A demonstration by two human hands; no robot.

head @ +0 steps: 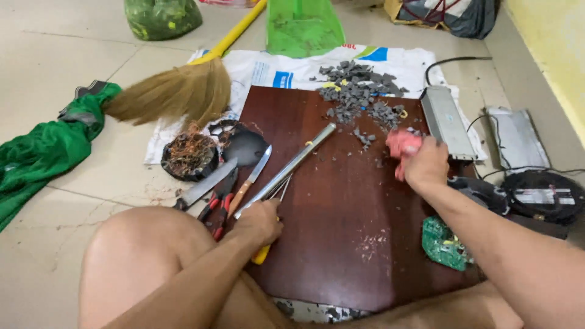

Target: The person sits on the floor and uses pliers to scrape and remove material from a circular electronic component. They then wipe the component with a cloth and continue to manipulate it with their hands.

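The person sits on the floor at the near edge of a dark red board [341,244], which lies on a white sack [268,70].

The left hand [261,222] is at the board's left edge, closed around a yellow-handled tool [262,254]. A long metal rod [289,167] runs from this hand toward the middle of the board; whether the hand also grips it cannot be told. Just left of the hand lie a knife [251,178], red pliers [220,204] and a metal blade [207,184], with a black ring of copper wire [189,157] beyond them.

The right hand [426,164] is near the board's right edge, closed around a pink cloth [402,146]. Grey chips [359,91] are heaped at the far right corner, just beyond the cloth. A grey metal box [448,122] lies along the right edge, touching the hand's far side. A green circuit board [448,244] sits at the right edge under the forearm.

A broom [177,94] lies past the far left corner, and a green dustpan [301,27] beyond the far edge.
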